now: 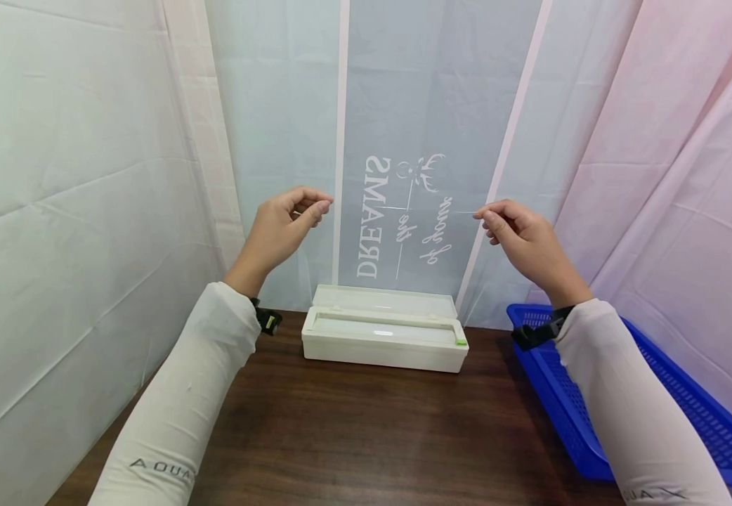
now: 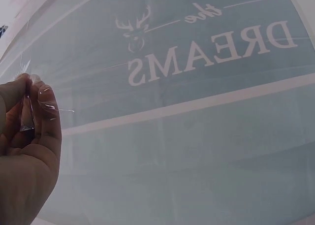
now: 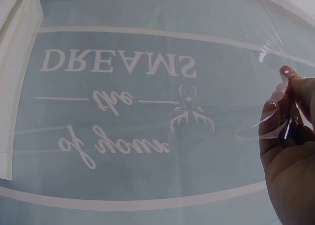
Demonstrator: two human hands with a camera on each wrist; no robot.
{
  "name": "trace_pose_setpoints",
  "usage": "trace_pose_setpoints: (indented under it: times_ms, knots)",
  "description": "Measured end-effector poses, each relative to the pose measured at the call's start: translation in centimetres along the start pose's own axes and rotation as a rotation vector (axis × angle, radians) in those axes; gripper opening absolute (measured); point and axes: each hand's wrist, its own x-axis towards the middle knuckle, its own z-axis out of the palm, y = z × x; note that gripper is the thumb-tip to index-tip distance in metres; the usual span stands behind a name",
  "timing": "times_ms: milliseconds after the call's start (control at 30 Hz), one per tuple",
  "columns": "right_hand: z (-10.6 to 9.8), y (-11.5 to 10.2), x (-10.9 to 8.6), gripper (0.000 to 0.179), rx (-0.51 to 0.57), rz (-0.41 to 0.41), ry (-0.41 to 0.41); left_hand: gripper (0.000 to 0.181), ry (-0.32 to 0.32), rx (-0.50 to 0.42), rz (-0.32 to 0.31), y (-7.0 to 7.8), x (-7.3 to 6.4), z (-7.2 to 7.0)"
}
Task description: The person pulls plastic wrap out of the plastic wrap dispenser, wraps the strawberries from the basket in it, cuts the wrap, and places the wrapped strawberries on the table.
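Clear cling film, head view: held up in the air between two hands, above the table and higher than the dispenser; one edge shows as a thin bright line.
Left hand, head view: thumb and forefinger pinch one end of that edge, their tips brought together.
Right hand, head view: pinches the opposite end in the same way.
White cling-film dispenser, head view: stands near the table's far edge, its lid raised at the back, a green slide cutter at its front right corner.
Blue plastic basket, head view: along the table's right edge, partly hidden by the right forearm.
Printed curtain, head view: hangs behind the table's far edge, its white lettering including DREAMS.
Left wrist view: film is gathered tightly between thumb and fingertips, folds fanning upward, a flap lying over the fingers.
Right wrist view: thumb and fingertips grip bunched film, creases spreading from the pinch; the lettering shows behind.
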Motion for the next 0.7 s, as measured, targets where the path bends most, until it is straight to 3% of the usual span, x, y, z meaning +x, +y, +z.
trace_pose_setpoints:
  times_ms: [67,267,700]
  knots:
    - [0.0,-0.1,0.0,0.024,0.002,-0.003,0.002,0.023,0.0,0.003,0.003,0.5,-0.1,-0.1]
    - [-0.1,-0.4,-0.1,0.024,-0.003,-0.011,0.004,0.019,0.0,0.017,-0.007,3.9,-0.8,-0.8]
    - [-0.3,-0.6,-1.0,0.022,-0.01,-0.053,0.023,0.018,-0.016,0.005,0.011,4.4,-1.6,-0.9]
